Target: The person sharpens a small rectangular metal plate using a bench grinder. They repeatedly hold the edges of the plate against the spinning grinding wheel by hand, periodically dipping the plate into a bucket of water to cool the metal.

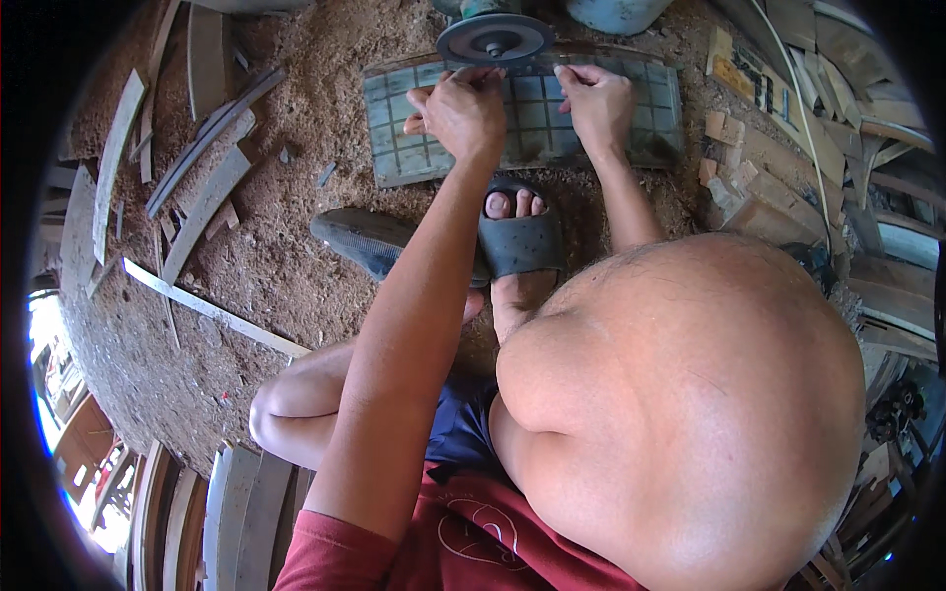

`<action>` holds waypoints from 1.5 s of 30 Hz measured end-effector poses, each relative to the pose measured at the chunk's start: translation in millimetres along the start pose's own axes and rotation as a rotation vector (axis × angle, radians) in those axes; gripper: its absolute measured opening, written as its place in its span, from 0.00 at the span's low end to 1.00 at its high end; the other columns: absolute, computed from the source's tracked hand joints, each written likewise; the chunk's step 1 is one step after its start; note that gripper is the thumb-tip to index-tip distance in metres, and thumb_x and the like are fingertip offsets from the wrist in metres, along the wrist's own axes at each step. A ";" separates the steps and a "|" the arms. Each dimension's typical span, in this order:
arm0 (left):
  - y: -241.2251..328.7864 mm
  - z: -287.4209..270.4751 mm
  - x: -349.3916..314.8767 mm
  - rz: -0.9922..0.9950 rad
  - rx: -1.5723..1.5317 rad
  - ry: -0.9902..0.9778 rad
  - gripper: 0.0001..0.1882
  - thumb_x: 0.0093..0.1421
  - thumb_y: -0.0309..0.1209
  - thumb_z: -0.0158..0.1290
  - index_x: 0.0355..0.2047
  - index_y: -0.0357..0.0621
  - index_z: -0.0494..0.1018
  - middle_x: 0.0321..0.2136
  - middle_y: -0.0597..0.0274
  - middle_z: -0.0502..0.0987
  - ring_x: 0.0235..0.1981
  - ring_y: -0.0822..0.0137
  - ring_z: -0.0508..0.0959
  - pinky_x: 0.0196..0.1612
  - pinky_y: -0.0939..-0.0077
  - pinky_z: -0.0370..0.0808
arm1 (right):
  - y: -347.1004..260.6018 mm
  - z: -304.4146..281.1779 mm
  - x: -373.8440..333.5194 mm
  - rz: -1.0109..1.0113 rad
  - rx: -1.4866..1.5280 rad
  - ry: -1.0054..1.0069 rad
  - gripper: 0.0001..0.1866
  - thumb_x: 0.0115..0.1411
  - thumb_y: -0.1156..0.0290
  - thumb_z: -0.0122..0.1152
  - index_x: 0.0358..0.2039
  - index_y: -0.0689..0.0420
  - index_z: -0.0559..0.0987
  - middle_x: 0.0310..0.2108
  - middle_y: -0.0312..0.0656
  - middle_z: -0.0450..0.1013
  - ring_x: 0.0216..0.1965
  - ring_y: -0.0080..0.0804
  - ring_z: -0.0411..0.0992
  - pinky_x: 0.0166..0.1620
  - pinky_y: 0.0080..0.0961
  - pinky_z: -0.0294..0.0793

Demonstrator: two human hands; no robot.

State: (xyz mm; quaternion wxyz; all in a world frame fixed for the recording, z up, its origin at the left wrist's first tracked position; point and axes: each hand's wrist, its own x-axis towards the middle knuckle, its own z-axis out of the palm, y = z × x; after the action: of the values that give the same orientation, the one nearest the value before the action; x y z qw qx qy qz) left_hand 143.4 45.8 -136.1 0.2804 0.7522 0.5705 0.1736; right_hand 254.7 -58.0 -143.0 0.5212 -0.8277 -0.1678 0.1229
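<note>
A dark round grinding wheel [496, 39] on a greenish machine stands at the far middle. Just below its left side, my left hand [458, 110] has thumb and forefinger pinched together, its other fingers curled out to the left. My right hand [599, 106] is to the right of the wheel, with its fingertips also pinched. Whatever lies between the fingertips is too thin and dark to make out. Beneath both hands is a flat grey-blue panel [537, 123] with a grid of dark lines, lying on the ground.
Sawdust and dirt cover the ground [266, 246]. My foot in a dark sandal [520, 246] rests near the panel, with another sandal [365, 239] beside it. Curved wooden pieces [207, 212] lie at left, wood offcuts [764, 197] at right. A pale strip [212, 310] lies left of my knee.
</note>
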 end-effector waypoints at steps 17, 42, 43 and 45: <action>5.6 8.7 -6.3 0.008 -0.024 0.035 0.14 0.54 0.54 0.67 0.37 0.68 0.89 0.39 0.76 0.86 0.56 0.55 0.68 0.62 0.40 0.53 | 1.9 -7.6 1.6 0.059 0.040 -0.022 0.12 0.63 0.67 0.70 0.37 0.63 0.88 0.21 0.38 0.81 0.18 0.22 0.77 0.24 0.22 0.73; -15.6 -89.2 -67.5 -0.011 -0.973 -0.742 0.14 0.69 0.28 0.59 0.53 0.39 0.81 0.35 0.62 0.73 0.24 0.70 0.78 0.31 0.73 0.79 | -74.7 -49.9 298.0 -0.514 -1.434 -0.501 0.13 0.62 0.78 0.55 0.44 0.63 0.83 0.49 0.59 0.79 0.53 0.55 0.78 0.53 0.49 0.78; -21.1 -97.9 -66.6 0.098 -0.843 -0.656 0.15 0.68 0.30 0.60 0.54 0.42 0.81 0.34 0.61 0.74 0.31 0.66 0.78 0.39 0.68 0.77 | -62.1 -51.2 311.9 -0.476 -1.428 -0.607 0.15 0.61 0.80 0.56 0.48 0.64 0.82 0.53 0.60 0.77 0.55 0.54 0.78 0.55 0.48 0.77; -43.8 -104.5 -67.9 0.268 -0.592 -0.497 0.16 0.67 0.36 0.61 0.54 0.49 0.82 0.34 0.59 0.77 0.46 0.59 0.73 0.55 0.61 0.69 | -44.4 -35.3 321.1 -0.367 -1.382 -0.759 0.19 0.62 0.80 0.55 0.53 0.65 0.81 0.57 0.61 0.75 0.58 0.54 0.76 0.58 0.46 0.76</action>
State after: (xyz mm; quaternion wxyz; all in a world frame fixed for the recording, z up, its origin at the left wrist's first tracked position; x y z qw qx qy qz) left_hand 29.8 12.8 -77.5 0.5890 0.7256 0.3079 0.1784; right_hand 554.8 61.0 -96.9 -0.1886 -0.8238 -0.5046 0.1764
